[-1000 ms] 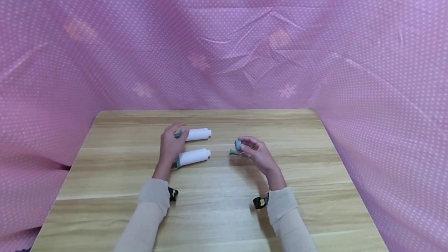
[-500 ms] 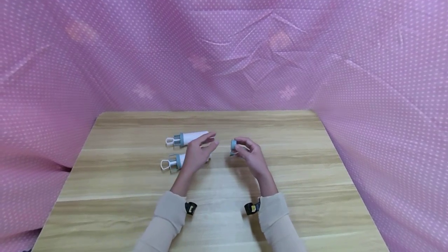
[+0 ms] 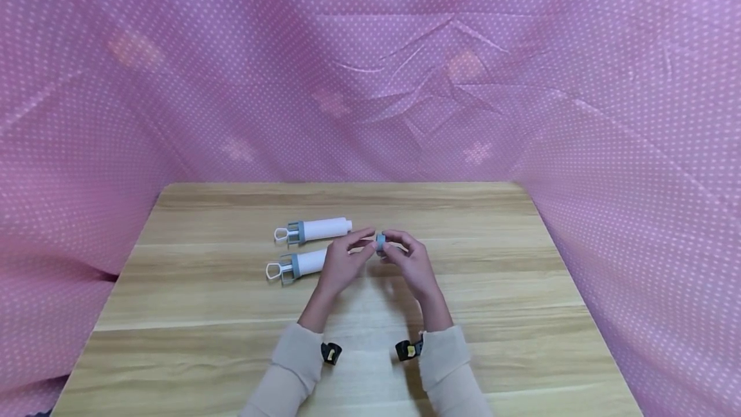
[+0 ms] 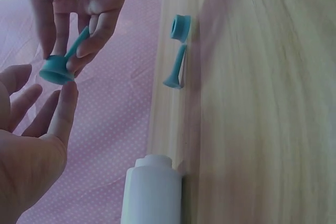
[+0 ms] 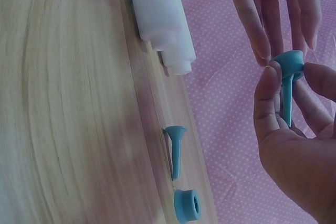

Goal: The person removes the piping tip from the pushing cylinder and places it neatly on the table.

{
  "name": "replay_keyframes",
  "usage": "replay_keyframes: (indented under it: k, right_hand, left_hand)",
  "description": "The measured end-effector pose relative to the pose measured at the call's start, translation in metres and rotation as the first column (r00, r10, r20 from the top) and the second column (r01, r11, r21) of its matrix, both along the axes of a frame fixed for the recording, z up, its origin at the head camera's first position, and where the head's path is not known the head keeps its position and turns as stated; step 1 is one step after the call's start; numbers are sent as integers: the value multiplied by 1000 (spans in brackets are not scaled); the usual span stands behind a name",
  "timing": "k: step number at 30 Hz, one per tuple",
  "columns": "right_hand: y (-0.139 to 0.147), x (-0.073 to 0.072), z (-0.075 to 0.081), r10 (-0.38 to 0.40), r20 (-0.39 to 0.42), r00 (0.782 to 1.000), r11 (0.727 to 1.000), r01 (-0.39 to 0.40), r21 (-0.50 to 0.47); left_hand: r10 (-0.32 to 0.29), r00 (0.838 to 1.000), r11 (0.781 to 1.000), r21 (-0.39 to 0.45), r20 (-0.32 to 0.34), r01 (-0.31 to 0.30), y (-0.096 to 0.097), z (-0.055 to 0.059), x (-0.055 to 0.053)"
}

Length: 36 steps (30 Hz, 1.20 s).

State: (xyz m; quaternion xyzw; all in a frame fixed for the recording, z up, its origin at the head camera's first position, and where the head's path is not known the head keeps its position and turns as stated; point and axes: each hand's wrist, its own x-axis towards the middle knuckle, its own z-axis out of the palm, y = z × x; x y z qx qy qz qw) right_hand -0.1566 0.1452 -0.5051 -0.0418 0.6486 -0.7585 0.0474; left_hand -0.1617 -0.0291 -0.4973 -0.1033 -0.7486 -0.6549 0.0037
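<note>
My right hand (image 3: 412, 268) pinches a teal ring-shaped cap (image 5: 292, 62) between thumb and fingertips. A slim teal funnel-tipped nozzle (image 5: 287, 102) is held in the same hand, its stem running back toward the palm. Opposite it, my left hand (image 3: 343, 266) has its fingers loosely extended, one fingertip right at the cap's rim in the left wrist view. Below the hands, another teal nozzle (image 4: 176, 72) and another teal ring cap (image 4: 181, 28) lie on the table; the hands hide them in the head view.
Two white syringe-like tubes, a far one (image 3: 325, 228) and a near one (image 3: 309, 262), lie side by side left of centre, with teal collars and looped plunger handles. The near one's tip is behind my left hand. Pink dotted cloth (image 3: 370, 82) surrounds the wooden table (image 3: 498, 365).
My left hand has moved right, off the tubes' handle ends and over to the held cap. My right hand has shifted slightly left with the cap and nozzle.
</note>
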Motion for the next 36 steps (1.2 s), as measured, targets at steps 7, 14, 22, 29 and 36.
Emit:
replay_keyframes:
  k: [7,14,22,29,36]
  right_hand:
    - [-3,0,-2,-10,-9,1000,1000,10,-11]
    - [-3,1,-3,-20,3,1000,1000,20,-12]
    - [-2,2,-6,-19,-9,1000,1000,19,-22]
    - [-3,3,-7,-20,2,1000,1000,20,-14]
    - [-4,2,-9,-30,19,999,999,31,-29]
  left_hand:
    - [-6,1000,1000,22,-16,6,4,-1,2]
    - [-3,1000,1000,17,-3,3,4,-7,1]
    - [-24,1000,999,46,14,24,4,-12,-1]
    - [-40,999,997,65,11,39,3,-13,-1]
    - [-16,1000,998,64,7,15,4,-15,-1]
